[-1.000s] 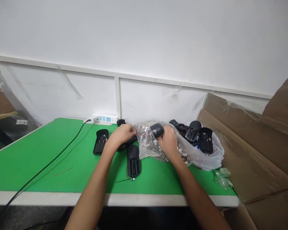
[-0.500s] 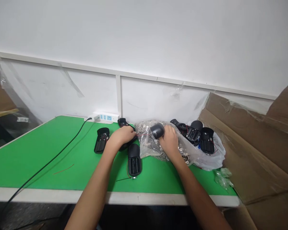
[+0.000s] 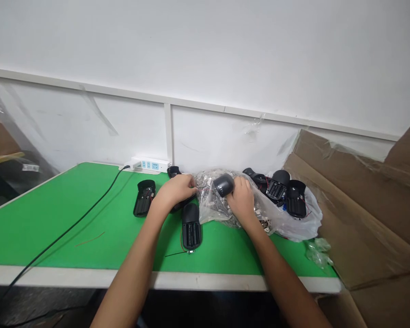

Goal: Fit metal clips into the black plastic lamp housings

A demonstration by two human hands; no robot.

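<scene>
Near the worktop's (image 3: 71, 200) back edge lies one black case (image 3: 142, 206). Your left hand (image 3: 177, 187) pinches what looks like a wire (image 3: 202, 187); toward the front edge, another case (image 3: 190, 214) already has a metal piece (image 3: 191, 251) at its end. Your right hand (image 3: 242, 200) grips a third case (image 3: 223, 184), its wiring probably unfinished, over the parts bag (image 3: 210, 209); more cases (image 3: 279, 176) lie toward the right edge.

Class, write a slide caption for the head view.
Right hand holding a black casing near a plastic bag, left hand pinching thin wire.

Black casing (image 3: 223, 185) partly behind right hand (image 3: 242, 198)
</scene>
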